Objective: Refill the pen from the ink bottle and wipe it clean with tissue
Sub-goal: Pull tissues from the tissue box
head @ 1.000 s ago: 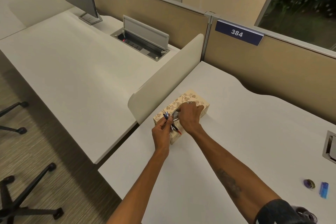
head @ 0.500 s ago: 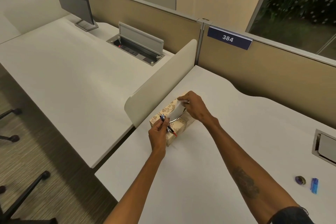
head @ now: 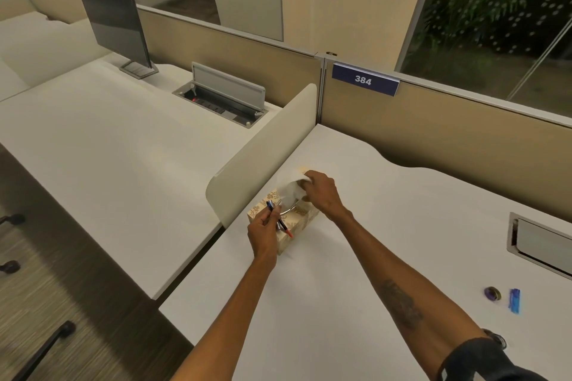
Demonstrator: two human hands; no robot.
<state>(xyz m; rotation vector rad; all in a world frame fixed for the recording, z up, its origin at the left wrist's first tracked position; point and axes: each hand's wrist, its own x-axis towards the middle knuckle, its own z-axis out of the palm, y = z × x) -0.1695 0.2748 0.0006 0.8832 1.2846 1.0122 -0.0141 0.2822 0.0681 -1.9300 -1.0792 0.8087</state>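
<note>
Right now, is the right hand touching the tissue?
Touching. The head view shows the right hand pinching the white tissue, pulling it up from the tissue box.

Office – cubicle partitions (head: 235, 49), numbered sign (head: 365, 81), monitor (head: 114, 22).

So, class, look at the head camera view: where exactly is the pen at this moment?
The pen is pinched in the left hand, just over the near end of the tissue box, beside the low white divider.
</note>
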